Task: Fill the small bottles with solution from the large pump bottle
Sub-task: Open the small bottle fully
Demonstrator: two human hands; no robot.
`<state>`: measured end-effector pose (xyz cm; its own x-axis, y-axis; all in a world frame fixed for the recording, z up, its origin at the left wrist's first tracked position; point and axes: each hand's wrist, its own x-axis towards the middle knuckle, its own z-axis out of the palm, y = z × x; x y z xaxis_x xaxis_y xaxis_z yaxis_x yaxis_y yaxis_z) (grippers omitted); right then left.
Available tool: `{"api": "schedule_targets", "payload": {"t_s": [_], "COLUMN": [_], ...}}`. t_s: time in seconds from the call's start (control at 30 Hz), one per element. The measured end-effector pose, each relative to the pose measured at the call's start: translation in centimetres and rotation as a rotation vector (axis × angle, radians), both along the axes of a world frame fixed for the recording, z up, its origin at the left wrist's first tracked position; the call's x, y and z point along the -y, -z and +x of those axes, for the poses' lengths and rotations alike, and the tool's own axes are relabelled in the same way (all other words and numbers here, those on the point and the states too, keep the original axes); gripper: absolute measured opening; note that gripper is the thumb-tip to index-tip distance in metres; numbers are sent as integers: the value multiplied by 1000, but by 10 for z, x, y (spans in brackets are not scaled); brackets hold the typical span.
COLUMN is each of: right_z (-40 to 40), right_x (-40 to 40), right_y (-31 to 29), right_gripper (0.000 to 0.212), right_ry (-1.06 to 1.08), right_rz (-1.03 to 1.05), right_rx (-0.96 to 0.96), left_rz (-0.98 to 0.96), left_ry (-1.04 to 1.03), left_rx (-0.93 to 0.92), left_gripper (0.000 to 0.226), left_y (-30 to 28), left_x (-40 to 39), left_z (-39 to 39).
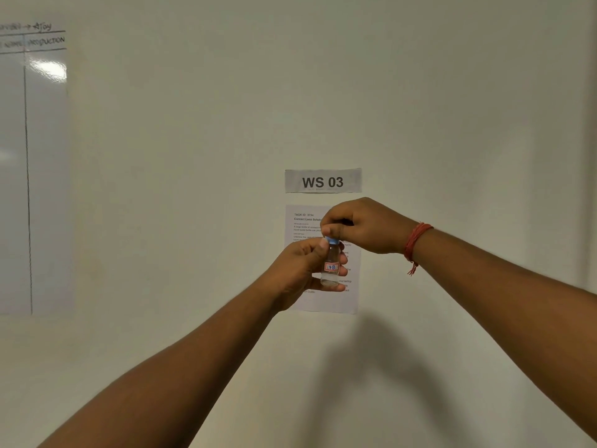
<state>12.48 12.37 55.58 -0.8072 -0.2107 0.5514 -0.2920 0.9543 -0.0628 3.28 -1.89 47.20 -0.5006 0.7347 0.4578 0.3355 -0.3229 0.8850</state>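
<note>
My left hand [302, 270] wrapped around a small clear bottle [331, 265] held upright at arm's length, red-bordered label [331, 267] reading 7B, my right hand [361, 226] pinching its blue cap [332, 240] from above, WS 03 sign [323, 181] and printed sheet [323, 302] on the wall behind

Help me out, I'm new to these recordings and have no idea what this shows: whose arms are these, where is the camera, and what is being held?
There is no machine here. It is one picture from a camera worn on a person's head, so the two arms reaching forward are the wearer's own. The left hand grips a small clear bottle with a label reading 7B. The right hand, with a red thread at the wrist, pinches its blue cap. No table shows; behind is a wall with a WS 03 sign, a printed sheet and a whiteboard at the left.
</note>
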Motion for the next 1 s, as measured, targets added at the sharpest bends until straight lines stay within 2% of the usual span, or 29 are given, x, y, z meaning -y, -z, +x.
{"api": "schedule_targets", "payload": {"t_s": [0.23,0.37,0.57,0.73,0.87,1.0], "right_z": [-4,-7,-11,-10,-8,-9], "right_x": [-2,-5,-3,-4,-3,1], "right_y": [1,2,5,5,4,5], "right_gripper": [19,23,17,6,10,7], "right_ry": [-17,-9,13,-12,-11,-1], "right_rz": [11,-53,-40,-33,-38,-7], "right_rx": [19,4,-93,-48,-5,19], "left_rz": [7,1,-6,-15,-22,-17], "left_ry": [-16,-37,-62,-59,-61,-69], "left_rx": [8,15,16,4,9,24], "left_gripper": [52,57,47,46,54,48], "left_y": [4,6,7,8,10,14], "left_x": [1,1,0,1,1,0], "left_z": [-8,-12,-15,-15,-15,-18]}}
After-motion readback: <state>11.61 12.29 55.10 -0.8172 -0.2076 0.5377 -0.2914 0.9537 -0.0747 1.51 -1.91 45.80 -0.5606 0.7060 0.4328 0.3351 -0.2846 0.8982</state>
